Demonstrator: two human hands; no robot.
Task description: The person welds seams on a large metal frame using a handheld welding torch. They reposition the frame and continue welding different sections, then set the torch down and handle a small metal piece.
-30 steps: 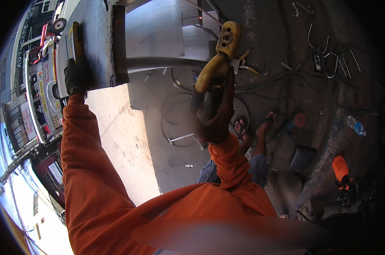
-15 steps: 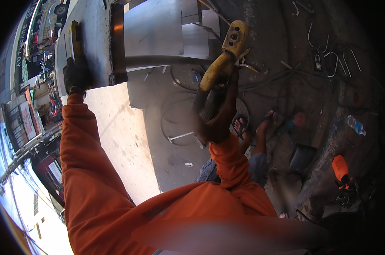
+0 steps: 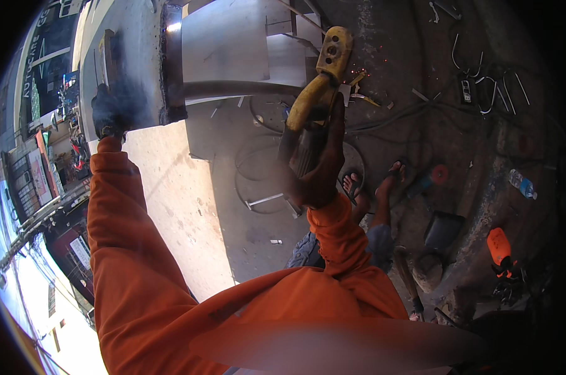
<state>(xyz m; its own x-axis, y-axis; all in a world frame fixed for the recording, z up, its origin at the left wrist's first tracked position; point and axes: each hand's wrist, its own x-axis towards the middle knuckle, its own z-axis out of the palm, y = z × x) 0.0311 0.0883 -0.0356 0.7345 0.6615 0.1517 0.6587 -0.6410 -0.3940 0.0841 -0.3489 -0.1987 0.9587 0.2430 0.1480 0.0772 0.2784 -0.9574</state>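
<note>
In my right hand [image 3: 323, 165] is a worn yellow electrode holder [image 3: 314, 103] with a dark handle. Its holed yellow head points up and away, over the floor. My left hand [image 3: 111, 112], in a dark glove, lies against the grey metal panel [image 3: 142, 69] at the left. It closes around the lower end of a long yellowish-brown bar [image 3: 106, 59]; the fingers are dark and hazy. Smoke hangs over the panel beside this hand. A small white glare [image 3: 173, 27] shows on the panel's dark edge strip [image 3: 173, 69]. Tiny sparks [image 3: 364, 72] fly beside the electrode holder's head.
A dark pipe [image 3: 242, 89] crosses in front of pale metal sheets [image 3: 227, 44]. Cables [image 3: 395, 120] and bent metal rods [image 3: 499, 94] lie on the floor. Feet in flip-flops [image 3: 353, 184], a water bottle [image 3: 522, 184] and an orange object [image 3: 499, 245] are to the right.
My right hand and the electrode holder have shifted slightly left. The orange glow on the panel's edge has turned to white glare. Sparks now show, and the smoke near my left hand is thicker.
</note>
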